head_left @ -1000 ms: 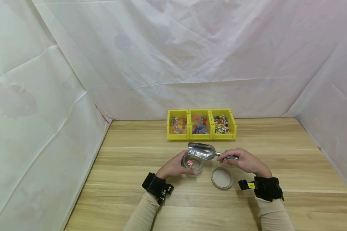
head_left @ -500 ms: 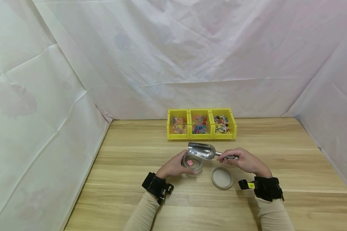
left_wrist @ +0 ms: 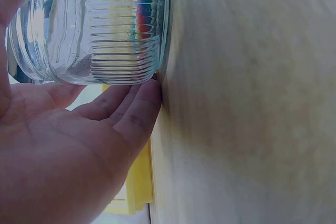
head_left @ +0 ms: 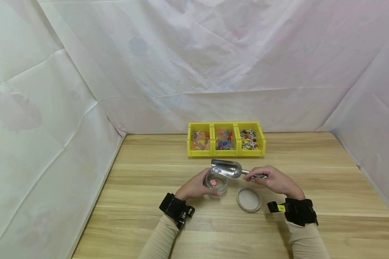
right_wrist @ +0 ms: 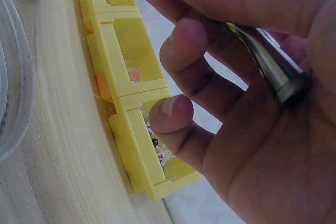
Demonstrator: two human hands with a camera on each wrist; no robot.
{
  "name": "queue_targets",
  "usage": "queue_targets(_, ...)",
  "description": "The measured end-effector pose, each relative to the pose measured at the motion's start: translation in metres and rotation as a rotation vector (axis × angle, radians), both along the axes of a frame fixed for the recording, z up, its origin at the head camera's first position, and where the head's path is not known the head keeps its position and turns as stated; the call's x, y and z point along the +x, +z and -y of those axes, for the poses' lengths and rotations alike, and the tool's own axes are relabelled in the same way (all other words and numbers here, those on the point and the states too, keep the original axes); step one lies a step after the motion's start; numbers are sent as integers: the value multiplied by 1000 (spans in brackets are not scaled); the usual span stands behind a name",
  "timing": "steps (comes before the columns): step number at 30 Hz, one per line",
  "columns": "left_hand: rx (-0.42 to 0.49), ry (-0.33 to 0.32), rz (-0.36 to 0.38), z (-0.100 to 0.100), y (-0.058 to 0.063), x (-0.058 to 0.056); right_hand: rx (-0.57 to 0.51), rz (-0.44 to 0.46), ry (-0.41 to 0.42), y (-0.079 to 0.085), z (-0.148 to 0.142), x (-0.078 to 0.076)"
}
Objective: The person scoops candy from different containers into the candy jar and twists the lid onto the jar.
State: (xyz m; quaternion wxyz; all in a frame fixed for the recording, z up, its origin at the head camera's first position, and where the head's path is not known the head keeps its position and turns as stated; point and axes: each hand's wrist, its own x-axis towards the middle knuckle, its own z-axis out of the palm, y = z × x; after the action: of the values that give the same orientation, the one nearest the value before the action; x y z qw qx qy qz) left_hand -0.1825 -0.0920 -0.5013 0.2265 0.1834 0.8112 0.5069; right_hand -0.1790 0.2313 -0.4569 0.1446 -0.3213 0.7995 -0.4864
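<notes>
My left hand (head_left: 196, 186) holds a clear ribbed glass jar (left_wrist: 123, 30), thumb and fingers around its side, as it stands on the table. Through the jar's mouth a pink-and-white swirl candy (head_left: 213, 182) shows; the left wrist view shows blue and red bits near its base. My right hand (head_left: 273, 180) pinches the handle (right_wrist: 273, 61) of a metal scoop (head_left: 228, 169). The scoop's open end sits over the jar's far rim. Whether anything lies in the scoop I cannot tell. A round lid (head_left: 249, 199) lies on the table, right of the jar.
Behind the scoop, three joined yellow bins (head_left: 225, 153) stand in a row with small colourful candies, some on white sticks. The wooden table (head_left: 142, 212) runs back to a pale cloth backdrop (head_left: 220, 64), with cloth walls at both sides.
</notes>
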Motion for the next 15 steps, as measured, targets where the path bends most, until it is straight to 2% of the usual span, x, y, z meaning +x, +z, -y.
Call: queue_targets(15, -14, 10, 5, 0, 3, 2, 14, -32, 4, 3, 2, 2)
